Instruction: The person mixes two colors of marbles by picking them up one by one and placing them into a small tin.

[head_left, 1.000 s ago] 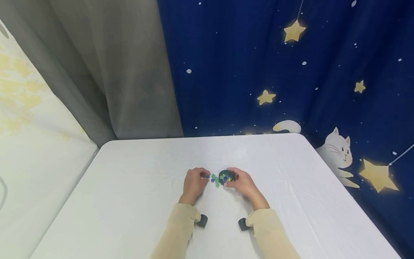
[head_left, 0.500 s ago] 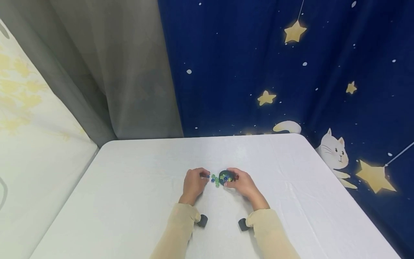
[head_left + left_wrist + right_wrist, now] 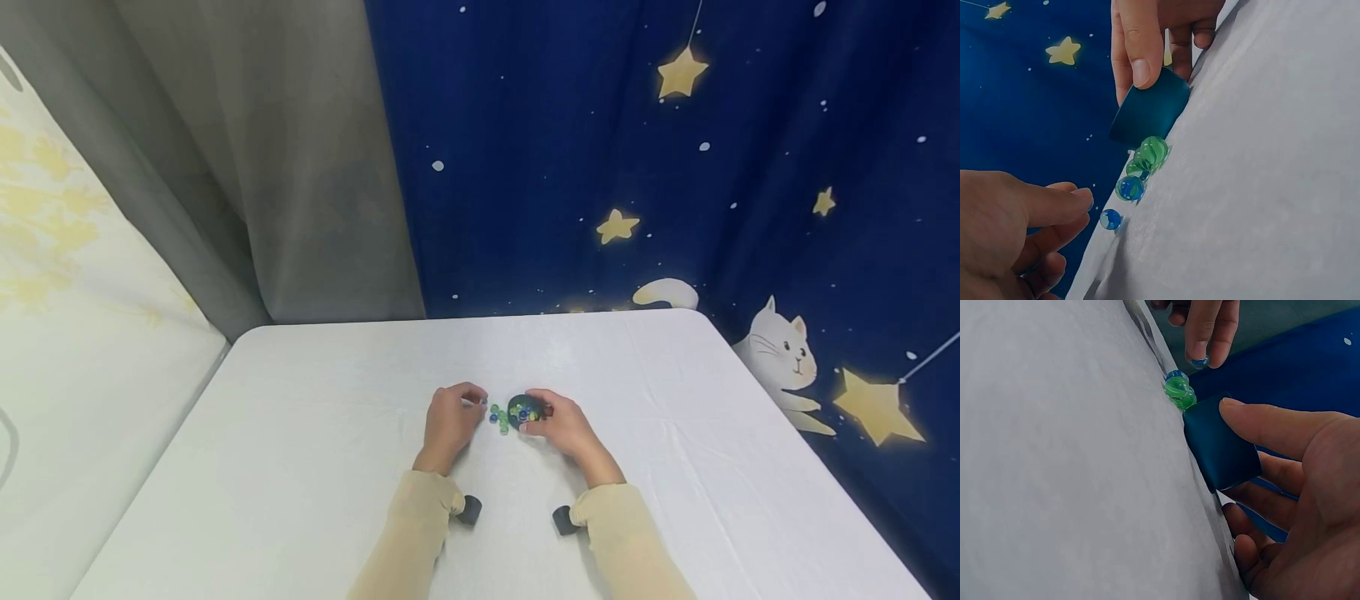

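Note:
My left hand (image 3: 450, 421) is near the middle of the table, a blue glass marble (image 3: 1199, 363) at its thumb and fingertips. In the left wrist view that marble shows just past the fingertips. To its right a small cluster of green marbles (image 3: 1155, 152) lies on the white table, with another blue marble (image 3: 493, 418) beside them. My right hand (image 3: 558, 423) holds a small dark teal cup (image 3: 1219, 447), thumb on the near side and fingers behind. Several blue, green and yellowish marbles show in the cup's mouth in the head view.
A white cloth covers the table (image 3: 337, 375). Beyond its far edge hang a grey curtain (image 3: 322, 167) and a dark blue curtain (image 3: 525, 167) printed with stars and a cat. Black wrist devices (image 3: 469, 511) sit at both cuffs.
My left hand has risen slightly and shifted a little toward the far side, the blue marble at its fingertips moving with it. The right hand and the cup stay in place.

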`<act>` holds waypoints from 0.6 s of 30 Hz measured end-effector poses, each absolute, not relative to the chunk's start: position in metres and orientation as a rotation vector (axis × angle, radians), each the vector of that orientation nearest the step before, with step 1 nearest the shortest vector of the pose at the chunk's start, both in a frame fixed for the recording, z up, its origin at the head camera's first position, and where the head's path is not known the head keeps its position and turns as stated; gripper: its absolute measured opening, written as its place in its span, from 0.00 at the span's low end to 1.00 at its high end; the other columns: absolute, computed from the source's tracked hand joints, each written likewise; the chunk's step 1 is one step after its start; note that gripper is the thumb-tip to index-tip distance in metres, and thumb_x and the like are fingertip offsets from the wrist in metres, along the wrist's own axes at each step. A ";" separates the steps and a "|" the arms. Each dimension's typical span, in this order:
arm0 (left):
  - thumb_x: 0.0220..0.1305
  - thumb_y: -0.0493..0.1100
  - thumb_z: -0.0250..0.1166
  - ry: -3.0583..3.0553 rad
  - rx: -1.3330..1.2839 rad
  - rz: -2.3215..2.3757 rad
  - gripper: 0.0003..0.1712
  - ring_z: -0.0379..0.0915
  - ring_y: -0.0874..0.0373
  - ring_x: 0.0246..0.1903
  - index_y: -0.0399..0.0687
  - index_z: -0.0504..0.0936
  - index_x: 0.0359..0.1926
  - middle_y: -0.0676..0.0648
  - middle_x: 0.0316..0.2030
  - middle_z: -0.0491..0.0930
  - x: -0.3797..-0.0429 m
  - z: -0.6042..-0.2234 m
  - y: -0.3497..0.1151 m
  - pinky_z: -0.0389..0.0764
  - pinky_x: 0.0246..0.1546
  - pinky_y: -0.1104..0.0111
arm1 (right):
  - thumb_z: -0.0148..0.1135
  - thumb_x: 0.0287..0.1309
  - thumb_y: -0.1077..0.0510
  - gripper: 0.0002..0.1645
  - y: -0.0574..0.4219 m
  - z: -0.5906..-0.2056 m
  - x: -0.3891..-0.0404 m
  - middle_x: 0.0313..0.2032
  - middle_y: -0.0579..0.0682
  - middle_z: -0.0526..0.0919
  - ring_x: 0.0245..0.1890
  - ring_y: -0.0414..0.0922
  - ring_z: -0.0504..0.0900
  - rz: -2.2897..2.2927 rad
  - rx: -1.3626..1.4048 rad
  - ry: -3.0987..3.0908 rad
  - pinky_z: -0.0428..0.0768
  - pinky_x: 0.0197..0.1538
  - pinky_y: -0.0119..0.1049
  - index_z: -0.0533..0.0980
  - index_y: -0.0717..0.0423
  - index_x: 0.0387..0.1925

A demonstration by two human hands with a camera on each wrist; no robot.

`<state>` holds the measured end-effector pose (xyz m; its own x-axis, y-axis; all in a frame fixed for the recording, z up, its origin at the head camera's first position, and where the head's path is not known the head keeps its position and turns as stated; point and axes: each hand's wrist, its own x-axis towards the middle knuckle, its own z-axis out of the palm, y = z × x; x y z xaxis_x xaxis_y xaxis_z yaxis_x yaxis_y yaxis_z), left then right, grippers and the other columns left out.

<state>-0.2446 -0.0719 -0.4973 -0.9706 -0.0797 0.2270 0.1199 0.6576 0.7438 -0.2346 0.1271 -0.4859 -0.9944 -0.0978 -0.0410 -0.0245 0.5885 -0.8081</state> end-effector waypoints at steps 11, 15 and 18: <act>0.55 0.38 0.71 -2.636 -0.030 -1.260 0.08 0.77 0.54 0.39 0.53 0.86 0.37 0.55 0.33 0.82 -0.244 -0.490 -0.068 0.74 0.44 0.59 | 0.74 0.49 0.57 0.35 0.129 -0.485 -0.235 0.57 0.55 0.78 0.57 0.56 0.75 -1.389 -0.114 2.724 0.71 0.57 0.55 0.74 0.50 0.61; 0.56 0.39 0.71 -2.633 -0.033 -1.277 0.07 0.75 0.57 0.33 0.53 0.86 0.37 0.55 0.33 0.82 -0.244 -0.483 -0.066 0.74 0.38 0.61 | 0.75 0.49 0.57 0.35 0.129 -0.484 -0.235 0.57 0.56 0.78 0.57 0.56 0.75 -1.394 -0.119 2.725 0.72 0.57 0.54 0.74 0.51 0.60; 0.57 0.40 0.71 -2.634 -0.024 -1.282 0.07 0.73 0.60 0.31 0.54 0.86 0.37 0.56 0.32 0.82 -0.244 -0.481 -0.065 0.73 0.36 0.63 | 0.74 0.49 0.58 0.35 0.129 -0.484 -0.236 0.57 0.56 0.78 0.57 0.57 0.76 -1.396 -0.125 2.727 0.72 0.57 0.54 0.74 0.51 0.60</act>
